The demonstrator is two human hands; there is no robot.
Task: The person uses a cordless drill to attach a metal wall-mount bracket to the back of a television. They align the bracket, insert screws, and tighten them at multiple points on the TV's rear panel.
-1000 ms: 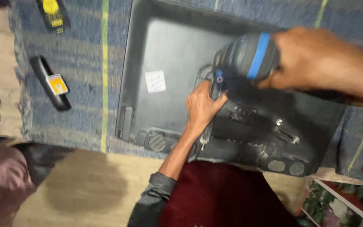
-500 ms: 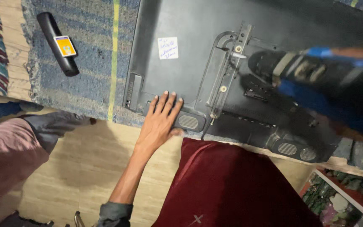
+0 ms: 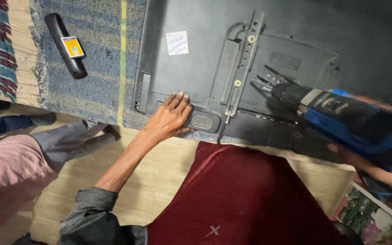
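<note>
Blue rug (image 3: 91, 86) under the television back (image 3: 196, 68); our left hand (image 3: 169, 120) presses it flat-fingered, right hand (image 3: 368, 165) grips the drill (image 3: 341, 115)

**Count of things in view**

There is one flat television (image 3: 296, 45) lying face down, with one white sticker (image 3: 177, 43) and one metal mounting bracket (image 3: 245, 63) on its back. One blue and black cordless drill (image 3: 341, 118) is present. Two hands show: one left hand (image 3: 169, 119) and one right hand (image 3: 364, 161). One black remote (image 3: 64, 45), one blue rug (image 3: 91, 68) and one red cushion (image 3: 246, 199) complete the count.
</note>
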